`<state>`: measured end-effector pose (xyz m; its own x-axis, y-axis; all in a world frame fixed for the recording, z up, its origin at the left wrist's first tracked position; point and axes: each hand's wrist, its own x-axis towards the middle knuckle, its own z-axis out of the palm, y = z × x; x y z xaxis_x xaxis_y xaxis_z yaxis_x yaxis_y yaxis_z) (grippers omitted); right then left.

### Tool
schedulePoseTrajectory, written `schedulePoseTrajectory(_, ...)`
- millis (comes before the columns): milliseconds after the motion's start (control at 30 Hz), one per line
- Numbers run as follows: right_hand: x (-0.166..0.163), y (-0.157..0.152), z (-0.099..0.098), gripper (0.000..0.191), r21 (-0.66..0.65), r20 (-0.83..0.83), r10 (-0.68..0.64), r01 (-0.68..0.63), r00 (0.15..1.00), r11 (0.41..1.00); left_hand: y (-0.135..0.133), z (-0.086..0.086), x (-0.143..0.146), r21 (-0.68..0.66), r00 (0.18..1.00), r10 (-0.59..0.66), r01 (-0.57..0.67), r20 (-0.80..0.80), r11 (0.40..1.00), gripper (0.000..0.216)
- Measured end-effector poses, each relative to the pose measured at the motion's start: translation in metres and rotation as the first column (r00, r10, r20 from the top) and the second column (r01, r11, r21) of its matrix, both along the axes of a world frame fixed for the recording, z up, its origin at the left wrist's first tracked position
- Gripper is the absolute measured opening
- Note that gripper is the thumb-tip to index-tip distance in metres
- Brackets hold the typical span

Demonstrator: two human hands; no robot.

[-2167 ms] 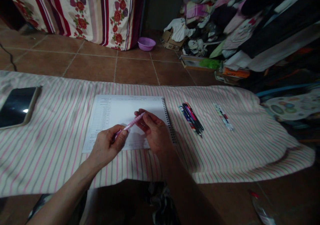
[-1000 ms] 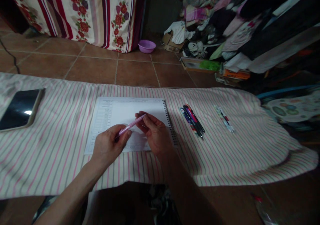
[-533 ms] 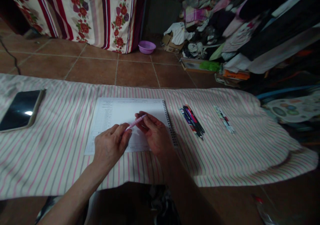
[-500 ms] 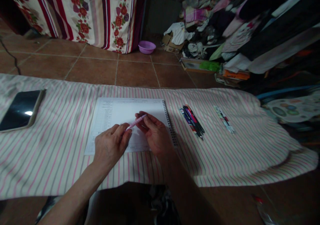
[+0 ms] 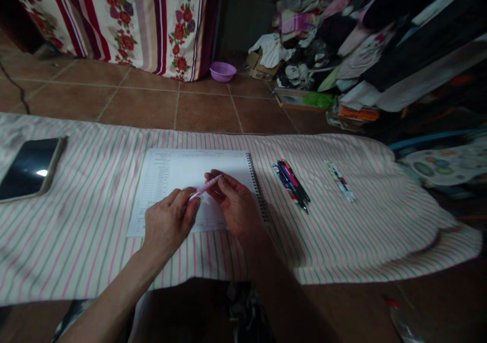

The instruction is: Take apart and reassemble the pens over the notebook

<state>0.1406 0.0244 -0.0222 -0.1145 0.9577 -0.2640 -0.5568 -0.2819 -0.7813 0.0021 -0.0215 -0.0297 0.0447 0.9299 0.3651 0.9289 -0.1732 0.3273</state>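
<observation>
A pink pen (image 5: pixel 207 185) slants between my two hands, above a white spiral-bound notebook (image 5: pixel 186 165). My left hand (image 5: pixel 169 218) is closed on its lower, clear-looking end, with the thumb and fingers pinching it. At the upper tip, the thumb and fingers of my right hand (image 5: pixel 236 203) pinch the pen. The notebook lies flat with its black spiral on the right side, and printed lines run down its left part. My hands cover some of the page's lower middle.
Several pens (image 5: pixel 292 184) lie in a bunch right of the notebook, with a pale patterned pen pair (image 5: pixel 340 181) farther right. A phone (image 5: pixel 30 168) rests at the left on the striped cloth (image 5: pixel 91 221). A purple basin (image 5: pixel 222 72) stands on the tiled floor beyond.
Almost nothing differs: the pen, still held at both ends, seems to have turned slightly between my fingers. The whole view has shifted a few pixels.
</observation>
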Motion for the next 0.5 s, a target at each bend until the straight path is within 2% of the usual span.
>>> schedulePoseTrajectory(500, -0.0008, -0.0003, 0.0000, 0.016, -0.006, -0.003, -0.005, 0.005, 1.000, 1.000, -0.0006, -0.0038, -0.0017, -0.020, 0.998, -0.012, 0.013, 0.067, 1.000, 0.024)
